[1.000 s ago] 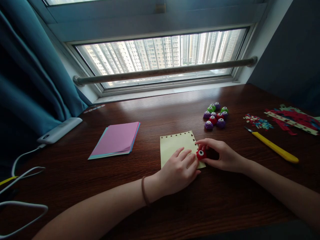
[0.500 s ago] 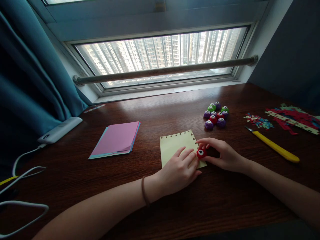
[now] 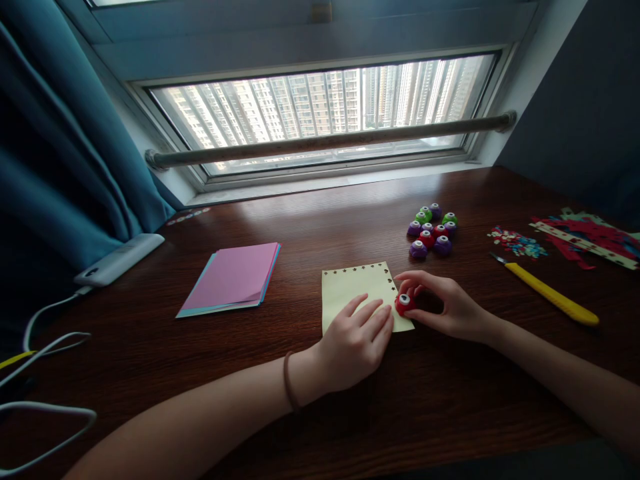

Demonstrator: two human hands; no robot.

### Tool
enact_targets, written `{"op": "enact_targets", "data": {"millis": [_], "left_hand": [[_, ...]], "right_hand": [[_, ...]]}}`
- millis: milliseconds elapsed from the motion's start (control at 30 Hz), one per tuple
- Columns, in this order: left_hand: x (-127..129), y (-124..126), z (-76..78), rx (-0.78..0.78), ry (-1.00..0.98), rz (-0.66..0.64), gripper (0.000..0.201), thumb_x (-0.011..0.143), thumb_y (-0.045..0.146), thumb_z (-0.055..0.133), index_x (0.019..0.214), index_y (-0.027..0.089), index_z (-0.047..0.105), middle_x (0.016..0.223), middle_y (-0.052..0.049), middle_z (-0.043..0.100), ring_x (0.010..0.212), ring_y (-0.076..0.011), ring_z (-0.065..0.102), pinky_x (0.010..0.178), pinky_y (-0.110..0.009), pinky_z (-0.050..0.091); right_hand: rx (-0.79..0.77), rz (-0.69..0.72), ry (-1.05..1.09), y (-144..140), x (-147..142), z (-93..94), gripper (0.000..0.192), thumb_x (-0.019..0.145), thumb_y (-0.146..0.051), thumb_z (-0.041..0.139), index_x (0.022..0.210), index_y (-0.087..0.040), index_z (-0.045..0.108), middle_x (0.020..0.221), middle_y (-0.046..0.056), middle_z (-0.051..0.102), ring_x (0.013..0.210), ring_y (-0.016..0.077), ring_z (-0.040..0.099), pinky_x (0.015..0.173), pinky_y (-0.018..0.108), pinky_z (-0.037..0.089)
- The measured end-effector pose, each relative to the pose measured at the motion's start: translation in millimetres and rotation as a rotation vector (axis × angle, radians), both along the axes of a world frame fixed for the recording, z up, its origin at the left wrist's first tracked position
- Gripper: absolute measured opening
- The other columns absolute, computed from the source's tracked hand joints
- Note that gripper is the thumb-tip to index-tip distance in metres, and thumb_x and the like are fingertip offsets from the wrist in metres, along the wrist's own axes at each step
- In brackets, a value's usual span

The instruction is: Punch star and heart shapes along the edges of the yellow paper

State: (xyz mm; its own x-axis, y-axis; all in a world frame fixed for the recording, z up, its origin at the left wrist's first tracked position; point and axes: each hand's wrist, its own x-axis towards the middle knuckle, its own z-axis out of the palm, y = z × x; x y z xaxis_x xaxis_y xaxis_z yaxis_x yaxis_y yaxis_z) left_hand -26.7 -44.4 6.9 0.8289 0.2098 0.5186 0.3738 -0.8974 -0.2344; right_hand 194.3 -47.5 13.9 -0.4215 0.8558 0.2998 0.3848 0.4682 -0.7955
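A pale yellow sheet of paper (image 3: 345, 293) lies on the dark wooden table, with small punched shapes along its far edge and part of its right edge. My left hand (image 3: 357, 340) rests flat on the sheet's near part, fingers spread. At the right edge of the paper, my right hand (image 3: 445, 307) holds a red craft punch (image 3: 404, 304) with a white top between thumb and fingers. The punch sits against the paper's edge; whether the sheet is inside its slot, I cannot tell.
Several purple, green and red craft punches (image 3: 433, 232) stand behind my right hand. To the right lie paper confetti (image 3: 520, 241), cut strips (image 3: 590, 233) and a yellow craft knife (image 3: 553, 293). A stack of coloured paper (image 3: 233, 277) and a white power strip (image 3: 120, 260) are leftward.
The paper has turned slightly and shifted a little. My left fingers have drawn back from the punch, which my right hand still grips, now tilted slightly differently.
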Motion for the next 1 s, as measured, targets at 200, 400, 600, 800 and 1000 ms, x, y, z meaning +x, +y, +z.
{"op": "enact_targets", "data": {"millis": [200, 400, 600, 800, 1000], "left_hand": [[-0.9, -2.1, 1.4, 0.020, 0.002, -0.025, 0.024, 0.083, 0.014, 0.049, 0.105, 0.011, 0.058, 0.108, -0.009, 0.063, 0.105, -0.0229, 0.056, 0.094, -0.043, 0.045], [-0.9, -2.1, 1.0, 0.026, -0.010, -0.018, 0.024, 0.082, 0.014, 0.050, 0.105, 0.011, 0.059, 0.106, -0.009, 0.064, 0.103, -0.0228, 0.057, 0.093, -0.044, 0.046], [-0.3, -1.9, -0.6, 0.028, -0.009, 0.018, 0.025, 0.083, 0.014, 0.050, 0.106, 0.011, 0.058, 0.103, -0.008, 0.065, 0.099, -0.0216, 0.059, 0.092, -0.043, 0.047], [0.2, -2.3, -2.7, 0.030, -0.036, 0.026, 0.022, 0.082, 0.013, 0.051, 0.101, 0.010, 0.060, 0.101, -0.009, 0.066, 0.096, -0.0213, 0.060, 0.092, -0.044, 0.047], [-0.2, -3.3, -3.9, 0.025, -0.036, 0.022, 0.023, 0.081, 0.013, 0.052, 0.102, 0.009, 0.059, 0.102, -0.010, 0.065, 0.098, -0.0221, 0.060, 0.093, -0.045, 0.045]], "right_hand": [[0.025, -0.023, -0.012, 1.4, 0.8, -1.9, 0.045, 0.079, -0.021, 0.061, 0.121, -0.020, 0.044, 0.090, 0.005, 0.059, 0.080, 0.0161, 0.057, 0.074, 0.031, 0.049], [0.021, -0.032, -0.004, 0.2, 0.4, -2.5, 0.045, 0.079, -0.022, 0.061, 0.120, -0.020, 0.044, 0.090, 0.004, 0.058, 0.079, 0.0159, 0.056, 0.074, 0.031, 0.049], [-0.024, -0.002, 0.002, -2.1, -0.4, -1.1, 0.046, 0.078, -0.022, 0.062, 0.120, -0.019, 0.043, 0.090, 0.004, 0.058, 0.077, 0.0151, 0.056, 0.073, 0.030, 0.050], [0.036, -0.066, -0.011, 1.5, 0.9, -2.0, 0.044, 0.079, -0.021, 0.061, 0.119, -0.019, 0.044, 0.089, 0.004, 0.059, 0.079, 0.0161, 0.057, 0.073, 0.031, 0.049], [0.042, -0.159, -0.022, 5.2, 2.7, -5.7, 0.042, 0.077, -0.020, 0.062, 0.116, -0.019, 0.046, 0.091, 0.005, 0.059, 0.078, 0.0168, 0.058, 0.071, 0.031, 0.050]]}}
